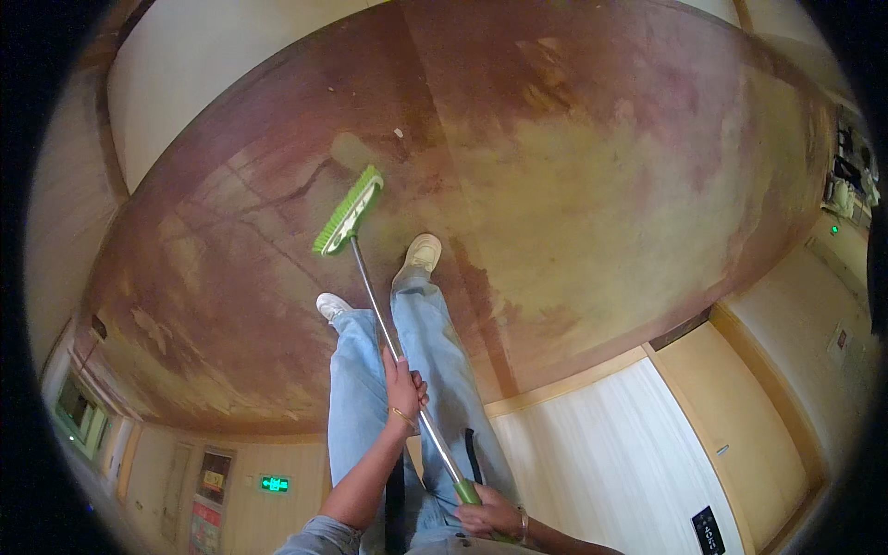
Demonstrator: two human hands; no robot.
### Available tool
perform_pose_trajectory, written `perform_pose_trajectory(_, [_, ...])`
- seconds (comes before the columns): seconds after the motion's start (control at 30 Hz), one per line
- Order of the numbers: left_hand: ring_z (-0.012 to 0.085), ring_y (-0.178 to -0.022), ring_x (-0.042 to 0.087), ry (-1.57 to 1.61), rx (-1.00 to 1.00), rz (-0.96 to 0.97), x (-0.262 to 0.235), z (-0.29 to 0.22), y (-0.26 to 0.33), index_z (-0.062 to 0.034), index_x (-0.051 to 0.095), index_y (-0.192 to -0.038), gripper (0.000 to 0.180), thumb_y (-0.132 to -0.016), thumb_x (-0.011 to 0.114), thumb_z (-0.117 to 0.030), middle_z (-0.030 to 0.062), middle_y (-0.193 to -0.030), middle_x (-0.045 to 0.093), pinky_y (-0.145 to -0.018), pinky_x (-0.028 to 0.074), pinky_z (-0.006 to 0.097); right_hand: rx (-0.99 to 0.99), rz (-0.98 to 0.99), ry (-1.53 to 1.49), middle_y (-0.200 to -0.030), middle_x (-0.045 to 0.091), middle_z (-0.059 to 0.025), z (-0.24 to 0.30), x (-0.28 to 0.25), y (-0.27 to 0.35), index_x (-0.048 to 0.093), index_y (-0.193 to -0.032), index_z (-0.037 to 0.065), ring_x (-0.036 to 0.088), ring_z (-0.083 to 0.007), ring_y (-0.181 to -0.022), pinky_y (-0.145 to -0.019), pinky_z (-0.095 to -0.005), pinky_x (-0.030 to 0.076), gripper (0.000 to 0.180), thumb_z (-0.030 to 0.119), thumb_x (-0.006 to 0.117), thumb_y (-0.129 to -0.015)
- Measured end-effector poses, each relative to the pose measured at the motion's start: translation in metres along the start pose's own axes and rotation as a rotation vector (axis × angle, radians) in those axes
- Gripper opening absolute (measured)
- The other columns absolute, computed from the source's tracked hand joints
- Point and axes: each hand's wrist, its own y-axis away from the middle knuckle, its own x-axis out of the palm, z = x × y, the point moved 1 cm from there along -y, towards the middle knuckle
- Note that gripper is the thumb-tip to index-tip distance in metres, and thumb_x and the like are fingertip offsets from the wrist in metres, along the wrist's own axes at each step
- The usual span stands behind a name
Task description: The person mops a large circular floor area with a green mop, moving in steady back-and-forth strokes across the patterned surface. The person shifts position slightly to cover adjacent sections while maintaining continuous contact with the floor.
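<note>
A long-handled floor brush with green bristles and a white and green head reaches out ahead of my feet. Partway down its shiny metal pole, my left hand is wrapped round it. Close to my waist, my right hand grips the green handle end. The brush head is tilted, its bristles facing up and left over the brown and yellow patterned carpet; whether they touch it I cannot tell. A small white scrap lies on the carpet beyond the head.
My white shoes stand on the carpet just behind the brush head. Pale walls surround the floor, with a wooden door at the lower right. Assorted items are at the far right edge. A green lit sign shows at lower left.
</note>
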Motion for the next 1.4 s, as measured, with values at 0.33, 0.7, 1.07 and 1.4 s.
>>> perform_pose_trajectory(0.33, [0.0073,-0.037,0.028,0.046,0.065,0.229,0.097,-0.033,-0.07,-0.0302,0.016,-0.133,0.047,-0.09,0.037,-0.029,-0.0024,-0.053,0.032,-0.032,0.025,0.022,-0.177,-0.09,-0.064,-0.048,0.031,0.002,0.073,-0.009,-0.017,0.035,-0.084,0.011,0.029,-0.0067,-0.033,-0.03,-0.0223,0.027,0.018,0.002,0.05,-0.081])
perform_pose_trajectory(0.7, [0.0065,-0.036,0.027,-0.059,0.088,0.25,0.059,-0.03,0.001,-0.0309,0.011,-0.134,0.049,-0.091,0.034,-0.031,-0.0024,-0.052,0.029,-0.031,0.026,0.02,-0.08,-0.064,-0.009,-0.051,0.035,0.0006,-0.001,-0.007,-0.005,0.033,-0.089,0.01,0.035,-0.0074,-0.037,-0.032,-0.0242,0.032,0.017,0.004,0.047,-0.083])
perform_pose_trajectory(1.07, [0.0077,-0.036,0.029,-0.046,0.086,0.089,-0.021,-0.014,-0.06,-0.0298,0.016,-0.131,0.046,-0.089,0.034,-0.03,-0.0026,-0.051,0.029,-0.03,0.025,0.022,-0.032,0.014,-0.043,-0.054,0.035,0.0023,0.013,0.007,-0.06,0.034,-0.09,0.01,0.034,-0.005,-0.039,-0.032,-0.0207,0.03,0.017,0.003,0.048,-0.083])
perform_pose_trajectory(1.4, [0.0065,-0.038,0.028,-0.02,0.082,0.35,0.04,-0.044,-0.015,-0.036,0.011,-0.133,0.047,-0.092,0.033,-0.031,-0.0038,-0.052,0.028,-0.032,0.025,0.02,-0.198,-0.093,0.158,-0.049,0.035,-0.0012,-0.004,0.0,-0.04,0.031,-0.084,0.009,0.036,-0.0095,-0.035,-0.032,-0.0261,0.034,0.017,0.001,0.046,-0.081])
